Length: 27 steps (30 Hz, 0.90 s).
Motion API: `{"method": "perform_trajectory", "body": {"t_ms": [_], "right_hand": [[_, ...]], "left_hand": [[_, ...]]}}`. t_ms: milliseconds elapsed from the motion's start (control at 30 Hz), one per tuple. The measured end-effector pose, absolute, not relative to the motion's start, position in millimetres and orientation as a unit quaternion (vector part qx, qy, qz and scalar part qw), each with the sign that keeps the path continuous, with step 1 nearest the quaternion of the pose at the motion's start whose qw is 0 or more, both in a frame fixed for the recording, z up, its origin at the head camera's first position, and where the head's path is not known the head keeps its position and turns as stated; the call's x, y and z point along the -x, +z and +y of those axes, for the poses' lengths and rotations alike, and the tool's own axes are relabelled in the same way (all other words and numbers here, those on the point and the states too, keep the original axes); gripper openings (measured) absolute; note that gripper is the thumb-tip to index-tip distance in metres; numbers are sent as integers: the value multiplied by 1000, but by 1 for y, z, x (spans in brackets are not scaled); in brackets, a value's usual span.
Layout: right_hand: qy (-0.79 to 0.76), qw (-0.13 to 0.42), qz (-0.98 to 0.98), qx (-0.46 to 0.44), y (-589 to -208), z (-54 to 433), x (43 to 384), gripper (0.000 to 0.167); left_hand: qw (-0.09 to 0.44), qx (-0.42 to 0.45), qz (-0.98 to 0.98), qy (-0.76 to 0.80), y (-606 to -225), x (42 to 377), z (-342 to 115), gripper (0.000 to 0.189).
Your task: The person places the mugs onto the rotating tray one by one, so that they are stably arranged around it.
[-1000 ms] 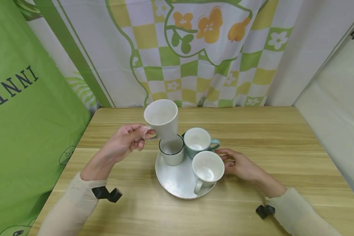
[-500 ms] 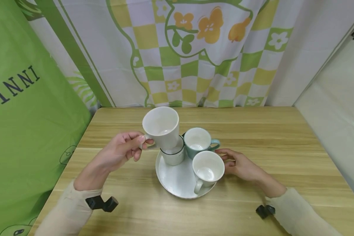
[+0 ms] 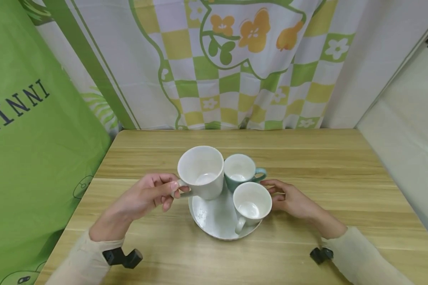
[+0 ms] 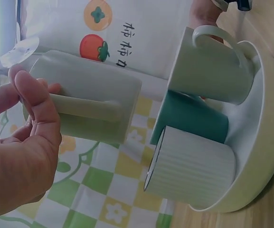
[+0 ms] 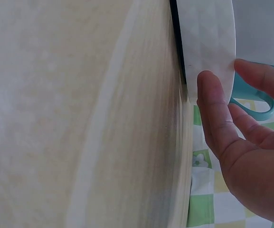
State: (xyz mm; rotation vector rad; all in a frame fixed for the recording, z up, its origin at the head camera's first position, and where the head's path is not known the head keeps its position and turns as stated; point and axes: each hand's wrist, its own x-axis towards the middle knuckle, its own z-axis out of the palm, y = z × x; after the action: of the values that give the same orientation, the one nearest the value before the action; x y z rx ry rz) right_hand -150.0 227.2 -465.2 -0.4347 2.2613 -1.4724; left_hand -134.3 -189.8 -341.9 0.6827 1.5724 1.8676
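Between thumb and fingers my left hand [image 3: 142,200] pinches the handle of a white mug [image 3: 201,168], upright above the left part of a round white tray [image 3: 217,227]. In the left wrist view, this mug hangs apart from the tray. On the tray stand a teal mug [image 3: 237,183], a white mug [image 3: 247,211] and a ribbed white cup with a dark rim [image 4: 193,164]; the held mug hides that cup in the head view. My right hand [image 3: 289,200] rests at the tray's right side, fingers touching its outer wall and rim in the right wrist view.
The tray sits on a wooden table [image 3: 324,166]. A patterned curtain [image 3: 207,95] hangs behind it, a green cloth [image 3: 32,170] at the left and a pale wall [image 3: 410,114] at the right. A black wrist camera [image 3: 123,258] is strapped to my left sleeve.
My left hand has lowered the held mug towards the tray, the last part also slightly rightward. It now covers the dark-rimmed cup in the head view. My right hand has stayed still.
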Motion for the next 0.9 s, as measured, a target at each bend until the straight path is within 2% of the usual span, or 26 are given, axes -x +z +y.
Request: {"method": "perform_trajectory", "body": {"t_ms": [467,900], "right_hand": [[-523,198,814,157,-464,227,150,67],[-526,202,812,155,-463,227,150,68]], "left_hand": [[358,-261,590,675,-357,126,-186,18],[387,-249,586,667,-376,124,-189,18]]}}
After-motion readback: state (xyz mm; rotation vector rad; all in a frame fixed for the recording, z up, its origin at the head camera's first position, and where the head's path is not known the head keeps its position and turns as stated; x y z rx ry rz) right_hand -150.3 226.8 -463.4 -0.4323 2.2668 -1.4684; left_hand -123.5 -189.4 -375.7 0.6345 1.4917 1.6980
